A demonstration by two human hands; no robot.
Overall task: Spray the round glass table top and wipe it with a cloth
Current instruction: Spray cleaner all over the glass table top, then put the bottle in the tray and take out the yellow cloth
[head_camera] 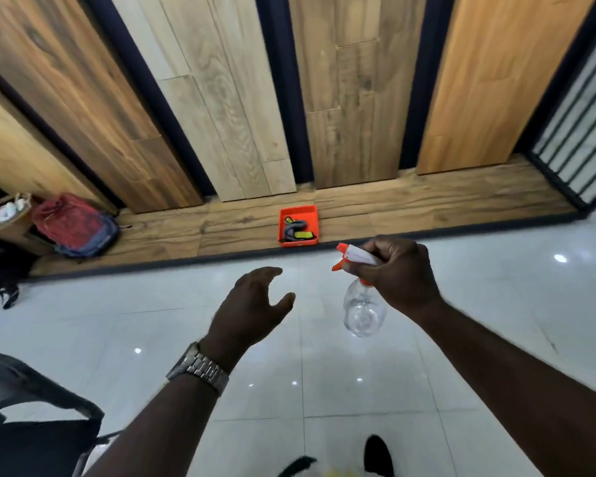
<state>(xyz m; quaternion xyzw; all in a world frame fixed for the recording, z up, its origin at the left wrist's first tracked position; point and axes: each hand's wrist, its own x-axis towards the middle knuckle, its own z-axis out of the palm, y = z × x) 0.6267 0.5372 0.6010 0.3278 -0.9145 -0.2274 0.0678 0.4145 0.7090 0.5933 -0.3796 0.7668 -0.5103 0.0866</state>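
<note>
From the head camera, the right hand (396, 273) sits just off the middle of the picture toward 4 o'clock. Its fingers are curled round the white-and-orange trigger head of a clear spray bottle (363, 311). The bottle's round body hangs below the fist, tilted toward 7 o'clock, and its nozzle points to 10 o'clock. The bottle is in the air over the pale tiled floor (496, 304). The left hand (252, 304) hovers at 9 o'clock of the bottle, near it but not touching. It holds nothing, with the fingers loosely bent and the thumb spread away from them. A metal wristwatch (198, 368) is on that wrist. At 1 o'clock of the left hand, well beyond both hands, an orange tray (298, 243) rests on a low wooden platform (427, 208). The tray holds grey and yellow items too small to name. A red and blue backpack (76, 225) lies on the same platform toward 9 o'clock, with a basket (0, 228) beside it. Part of a dark chair (31, 425) shows at 8 o'clock.
</note>
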